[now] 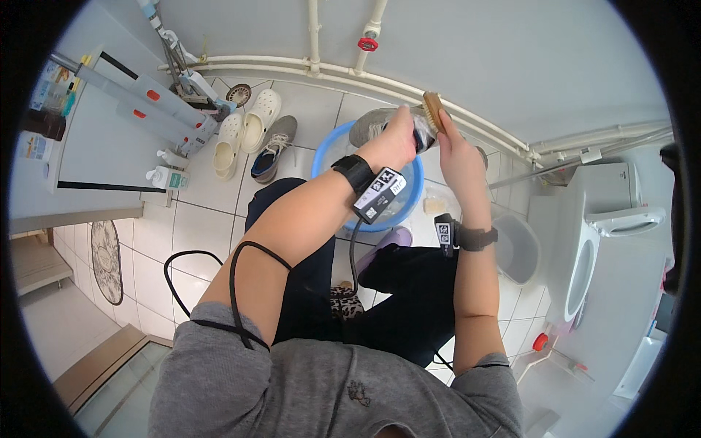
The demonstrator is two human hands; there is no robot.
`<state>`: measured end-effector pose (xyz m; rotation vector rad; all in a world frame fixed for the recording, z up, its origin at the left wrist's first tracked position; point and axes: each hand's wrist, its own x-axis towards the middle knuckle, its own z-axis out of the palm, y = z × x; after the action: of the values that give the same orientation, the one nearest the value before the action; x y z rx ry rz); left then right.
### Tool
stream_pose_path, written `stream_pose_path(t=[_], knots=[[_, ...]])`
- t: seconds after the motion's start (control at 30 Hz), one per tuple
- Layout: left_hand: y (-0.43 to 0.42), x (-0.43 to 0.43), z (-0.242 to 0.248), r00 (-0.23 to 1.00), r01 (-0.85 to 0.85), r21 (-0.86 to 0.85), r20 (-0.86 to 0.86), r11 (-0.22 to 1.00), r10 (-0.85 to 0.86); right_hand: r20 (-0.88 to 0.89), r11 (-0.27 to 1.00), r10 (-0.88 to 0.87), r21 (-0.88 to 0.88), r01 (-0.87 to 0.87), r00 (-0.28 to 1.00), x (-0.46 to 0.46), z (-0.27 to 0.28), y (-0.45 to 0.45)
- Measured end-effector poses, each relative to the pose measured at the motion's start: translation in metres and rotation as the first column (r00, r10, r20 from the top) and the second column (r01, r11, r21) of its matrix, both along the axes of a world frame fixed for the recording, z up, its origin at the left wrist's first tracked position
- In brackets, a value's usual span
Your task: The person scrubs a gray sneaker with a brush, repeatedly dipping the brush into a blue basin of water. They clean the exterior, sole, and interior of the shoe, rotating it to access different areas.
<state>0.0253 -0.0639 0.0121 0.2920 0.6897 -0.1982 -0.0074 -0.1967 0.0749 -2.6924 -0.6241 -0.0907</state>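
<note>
My left hand [398, 137] grips a grey lace-up shoe [362, 127] above a blue plastic basin [322, 164]. The shoe's toe points left, and whitish suds show near its heel. A wooden scrubbing brush [434, 109] is held in my right hand [455, 156], its bristles turned towards the heel end. Whether the bristles touch the shoe is hard to tell. My forearm and wrist device hide part of the basin. On the floor right of the basin lies a pale bar of soap [434, 206].
To the left stand a second grey shoe [275, 148] and cream clogs [262, 120]. Pipes [263, 61] run along the wall base. A translucent tub [515, 249] and a white washing machine [575, 263] are at the right. A black cable [233, 284] loops around my left arm.
</note>
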Motion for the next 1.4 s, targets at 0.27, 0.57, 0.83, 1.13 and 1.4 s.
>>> stream_pose_path(t=[0.27,0.57,0.83,1.13,1.4], knots=[[0.008,-0.012,-0.008,0.98,0.115,0.431,0.101,0.895,-0.174,-0.219,0.995,0.068,-0.058,-0.083,0.973,0.0,0.004,0.013],[0.016,-0.025,-0.013,0.68,0.381,0.654,0.281,0.654,-0.677,-0.318,0.966,0.184,0.234,-0.111,0.93,0.032,-0.018,-0.033],[0.005,-0.032,-0.015,0.63,0.512,0.829,-0.185,0.224,-0.754,-0.456,0.991,0.094,0.123,-0.042,0.885,0.041,-0.042,-0.031],[0.002,-0.026,-0.025,0.56,0.444,0.874,-0.1,0.196,-0.822,-0.359,0.97,0.146,0.236,-0.062,0.922,0.041,-0.031,-0.034],[0.011,-0.026,-0.018,0.62,0.402,0.88,-0.059,0.253,-0.782,-0.332,0.949,0.191,0.302,-0.088,0.924,0.033,-0.031,-0.043]])
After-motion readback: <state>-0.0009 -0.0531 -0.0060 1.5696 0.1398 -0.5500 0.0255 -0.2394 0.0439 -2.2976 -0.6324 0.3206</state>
